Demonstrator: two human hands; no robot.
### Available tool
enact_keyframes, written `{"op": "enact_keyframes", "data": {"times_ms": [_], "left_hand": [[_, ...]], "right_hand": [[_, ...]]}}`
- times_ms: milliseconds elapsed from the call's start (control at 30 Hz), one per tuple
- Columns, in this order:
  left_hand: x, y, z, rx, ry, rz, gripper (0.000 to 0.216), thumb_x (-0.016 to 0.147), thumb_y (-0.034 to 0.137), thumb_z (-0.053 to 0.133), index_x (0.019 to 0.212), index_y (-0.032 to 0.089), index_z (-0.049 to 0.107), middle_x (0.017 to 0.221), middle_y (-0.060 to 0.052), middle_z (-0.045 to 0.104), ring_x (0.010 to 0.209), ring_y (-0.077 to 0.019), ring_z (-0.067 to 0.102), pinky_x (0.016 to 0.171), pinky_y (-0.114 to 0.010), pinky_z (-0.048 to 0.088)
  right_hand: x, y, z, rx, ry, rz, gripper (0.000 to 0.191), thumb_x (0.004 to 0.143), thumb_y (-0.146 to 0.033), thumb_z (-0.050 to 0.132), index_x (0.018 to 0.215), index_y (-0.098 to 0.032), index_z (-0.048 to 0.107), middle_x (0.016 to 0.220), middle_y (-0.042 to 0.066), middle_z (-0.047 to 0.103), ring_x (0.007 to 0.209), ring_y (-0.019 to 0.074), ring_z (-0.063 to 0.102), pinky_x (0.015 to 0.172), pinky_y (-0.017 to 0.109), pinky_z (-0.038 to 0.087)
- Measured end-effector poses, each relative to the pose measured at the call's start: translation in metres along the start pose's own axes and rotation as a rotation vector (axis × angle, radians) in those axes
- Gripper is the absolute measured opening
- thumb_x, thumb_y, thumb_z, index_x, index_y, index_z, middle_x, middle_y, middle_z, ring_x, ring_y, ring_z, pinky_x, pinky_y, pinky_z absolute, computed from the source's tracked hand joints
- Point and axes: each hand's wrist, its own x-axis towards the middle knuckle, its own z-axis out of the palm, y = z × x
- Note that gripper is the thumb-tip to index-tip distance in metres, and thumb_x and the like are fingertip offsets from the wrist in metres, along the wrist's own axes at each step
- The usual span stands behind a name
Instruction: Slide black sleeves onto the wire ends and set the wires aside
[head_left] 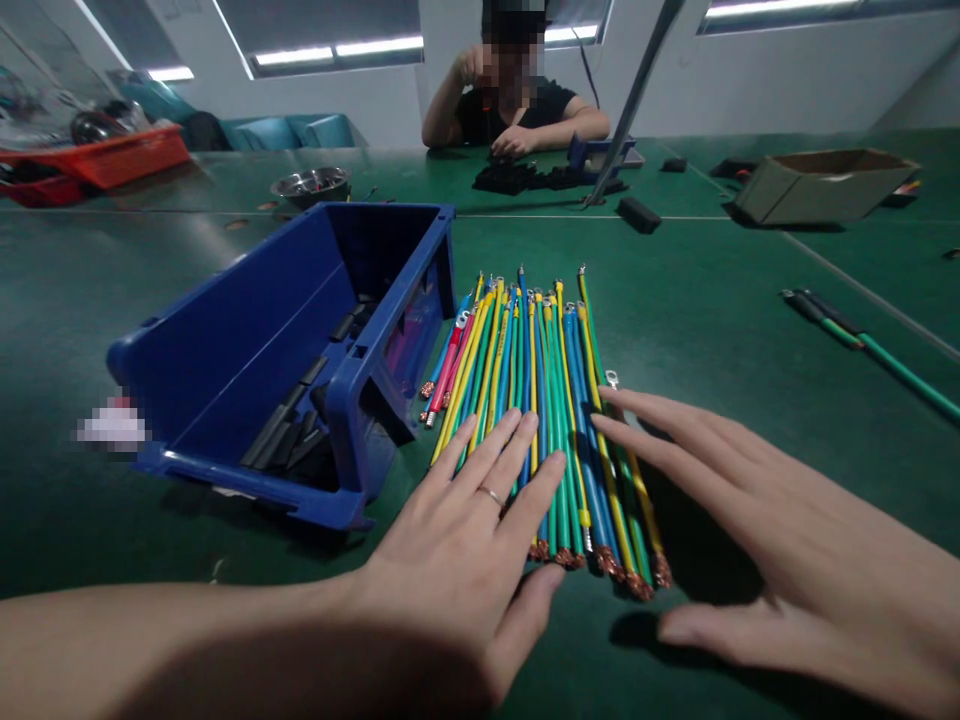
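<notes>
Many cut cables (555,430) in green-yellow, blue and red lie side by side on the green table, several with ring lugs at the far end and bare copper strands at the near end. My left hand (480,500), a ring on one finger, lies spread flat over the left and middle cables. At the right edge of the row is my right hand (727,500), its fingers stretched out and thumb apart, the fingertips at the outermost cables. Neither hand grips anything. A blue plastic bin (247,300) with black sleeve pieces (289,420) inside stands to the left.
Across the table (697,270) sits a person (517,110) with dark items before them. A metal bowl (311,185), an orange basket (135,155), a cardboard box (829,185) and a slanted metal pole (634,100) stand farther back. A green cable (900,370) lies at right.
</notes>
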Motion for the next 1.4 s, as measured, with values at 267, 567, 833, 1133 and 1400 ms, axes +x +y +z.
{"op": "enact_keyframes", "data": {"times_ms": [267,567,833,1133,1400], "left_hand": [[0.000,-0.001,-0.002,0.049,-0.008,0.027,0.063,0.109,0.036,0.041,0.165,0.010,0.027,0.176,-0.019,0.016,0.166,-0.0255,-0.001,0.134,-0.046,0.000],[0.004,0.000,-0.004,0.039,-0.008,0.035,0.062,0.115,0.047,0.026,0.162,0.009,0.037,0.174,-0.020,0.023,0.165,-0.0277,0.009,0.135,-0.047,0.009],[0.007,-0.002,-0.010,0.005,-0.015,0.062,0.061,0.114,0.045,0.030,0.160,0.007,0.042,0.172,-0.022,0.028,0.164,-0.0296,0.017,0.134,-0.050,0.018],[0.012,-0.007,-0.021,-0.062,-0.087,0.172,0.066,0.112,0.052,0.043,0.158,0.005,0.044,0.168,-0.028,0.032,0.162,-0.0339,0.019,0.132,-0.051,0.027],[0.011,-0.007,-0.022,-0.085,-0.055,0.169,0.062,0.111,0.052,0.045,0.155,0.007,0.049,0.168,-0.025,0.035,0.163,-0.0307,0.020,0.134,-0.046,0.023]], "right_hand": [[0.002,-0.008,0.008,-0.163,-0.017,-0.069,0.087,0.095,-0.068,0.056,0.161,-0.013,0.042,0.159,0.018,0.053,0.135,0.0367,0.063,0.099,0.054,0.062],[0.003,-0.012,0.004,-0.051,-0.038,-0.091,0.105,0.091,-0.084,0.046,0.169,-0.016,0.026,0.167,0.016,0.043,0.144,0.0398,0.054,0.105,0.059,0.057],[0.008,-0.021,0.012,-0.049,-0.064,-0.117,0.104,0.090,-0.068,0.062,0.169,-0.011,0.025,0.164,0.019,0.046,0.145,0.0365,0.053,0.107,0.054,0.057],[0.008,-0.021,0.009,-0.009,-0.058,-0.125,0.100,0.095,-0.074,0.049,0.168,-0.012,0.025,0.164,0.016,0.049,0.147,0.0334,0.052,0.105,0.050,0.060],[0.009,-0.023,0.013,-0.040,-0.057,-0.090,0.083,0.099,-0.055,0.057,0.166,-0.014,0.032,0.165,0.014,0.046,0.146,0.0303,0.053,0.109,0.049,0.058]]}}
